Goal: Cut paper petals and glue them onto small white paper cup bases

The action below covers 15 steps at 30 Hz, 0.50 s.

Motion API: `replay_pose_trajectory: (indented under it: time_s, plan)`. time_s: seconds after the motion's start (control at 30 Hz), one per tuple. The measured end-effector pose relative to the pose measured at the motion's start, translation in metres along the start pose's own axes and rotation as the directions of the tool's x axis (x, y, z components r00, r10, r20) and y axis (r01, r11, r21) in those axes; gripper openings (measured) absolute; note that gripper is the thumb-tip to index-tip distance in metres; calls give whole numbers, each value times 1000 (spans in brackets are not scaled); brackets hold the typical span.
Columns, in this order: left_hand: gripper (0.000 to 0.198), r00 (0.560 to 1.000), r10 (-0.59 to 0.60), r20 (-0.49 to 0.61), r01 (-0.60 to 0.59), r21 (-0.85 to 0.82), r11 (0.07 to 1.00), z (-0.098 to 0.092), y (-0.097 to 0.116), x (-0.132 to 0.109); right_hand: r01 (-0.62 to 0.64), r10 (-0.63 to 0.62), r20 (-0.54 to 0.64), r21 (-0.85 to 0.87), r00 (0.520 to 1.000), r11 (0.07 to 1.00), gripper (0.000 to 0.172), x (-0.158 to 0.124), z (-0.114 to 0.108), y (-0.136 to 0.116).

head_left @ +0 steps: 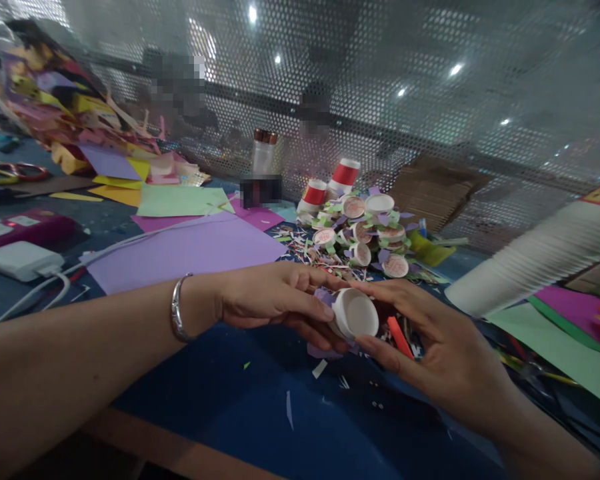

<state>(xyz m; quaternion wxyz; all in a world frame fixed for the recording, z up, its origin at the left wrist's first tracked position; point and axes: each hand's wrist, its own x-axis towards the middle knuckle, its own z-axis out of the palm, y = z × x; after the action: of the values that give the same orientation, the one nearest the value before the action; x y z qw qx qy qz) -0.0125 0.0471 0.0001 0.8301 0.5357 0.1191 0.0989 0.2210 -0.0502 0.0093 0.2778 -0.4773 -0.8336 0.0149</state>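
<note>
A short white paper cup base (363, 313) is held above the blue table, its round end tilted toward me. Purple paper pieces stick out from its left side. My left hand (275, 293), with a silver bracelet at the wrist, has its thumb and fingers closed on the cup's left side. From the right, my right hand (440, 327) pinches the cup's edge between thumb and forefinger. A red strip (400, 337) shows just beyond the right thumb. Behind my hands lies a heap of similar cup bases (363, 230) with green and purple paper tabs.
A long stack of white paper cups (525, 260) leans in from the right. Purple paper (190, 250) and a cable lie at left, near a white charger (23, 260). Scissors (535, 370) lie at right. Paper scraps surround the heap; a perforated metal screen (360, 80) stands behind.
</note>
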Motion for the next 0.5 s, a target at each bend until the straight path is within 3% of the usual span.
replay_pose_trajectory:
  time_s: [0.17,0.5]
  plan:
    - [51,999,21,24,-21,-2,1000,-2,-2,1,18,-18,11,-29,1000,999,44,1,0,1]
    - [56,974,188,-124,-162,190,968,5,-14,7,61,-61,4,-57,998,997,51,-1,3,3]
